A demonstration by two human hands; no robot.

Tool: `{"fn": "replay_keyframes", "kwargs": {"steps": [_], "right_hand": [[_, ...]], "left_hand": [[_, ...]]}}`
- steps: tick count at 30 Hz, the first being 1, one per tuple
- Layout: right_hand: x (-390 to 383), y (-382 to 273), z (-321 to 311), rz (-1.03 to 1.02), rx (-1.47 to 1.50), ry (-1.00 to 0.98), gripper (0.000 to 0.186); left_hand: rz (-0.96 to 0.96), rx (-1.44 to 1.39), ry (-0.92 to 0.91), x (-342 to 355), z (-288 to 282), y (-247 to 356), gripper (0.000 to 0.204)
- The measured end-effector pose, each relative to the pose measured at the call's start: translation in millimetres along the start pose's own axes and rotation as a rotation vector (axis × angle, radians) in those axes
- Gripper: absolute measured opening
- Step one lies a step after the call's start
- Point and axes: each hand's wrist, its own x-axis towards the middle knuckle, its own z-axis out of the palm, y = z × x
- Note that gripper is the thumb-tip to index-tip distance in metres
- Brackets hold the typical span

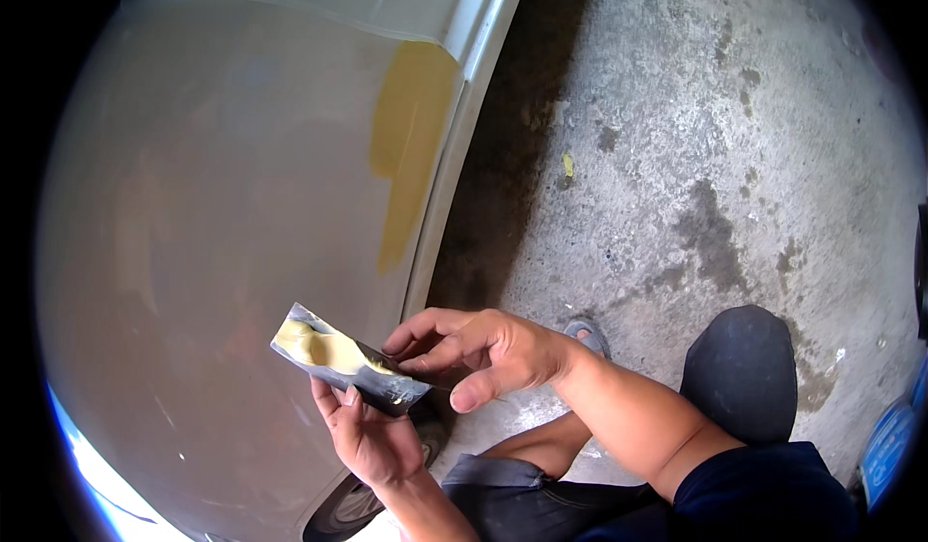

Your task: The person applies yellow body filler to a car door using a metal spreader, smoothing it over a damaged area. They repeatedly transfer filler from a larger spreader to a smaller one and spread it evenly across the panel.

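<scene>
My left hand [372, 440] grips a small flat mixing board [382, 387] from below, thumb at its near edge. The board is tilted, pale at its far left end and dark grey and smeared toward the right. A mound of creamy yellow filler paste [329, 351] lies on its left half. Over the board's right end is my right hand [498, 349], its fingers curled and the thumb a little apart. A thin dark edge shows between these fingers and thumb; what it belongs to is hidden. Beside both hands, a dull beige car body panel [222, 194] carries a mustard-yellow filler patch [411, 136].
A pale trim strip [454, 146] edges the panel. Below the hands a car wheel [353, 508] is partly seen. Stained concrete floor [657, 126] lies to the right, with a small yellow scrap [567, 166]. A blue object [884, 455] stands at the lower right rim.
</scene>
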Motion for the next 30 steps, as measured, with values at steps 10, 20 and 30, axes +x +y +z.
{"fn": "replay_keyframes", "kwargs": {"steps": [10,20,30], "right_hand": [[43.5,-1.0,-56.3,-0.298,-1.645,0.892,0.054],[57.8,60.4,-63.6,-0.347,-1.75,0.796,0.053],[39.7,52.8,-46.9,-0.379,-1.669,0.76,0.051]], "left_hand": [[0.115,0.007,0.006,3.7,-8.5,4.7,0.055],[0.138,-0.022,0.016,1.1,-25.3,-1.8,0.056],[0.142,-0.004,0.065,0.3,-30.5,-3.4,0.058]]}}
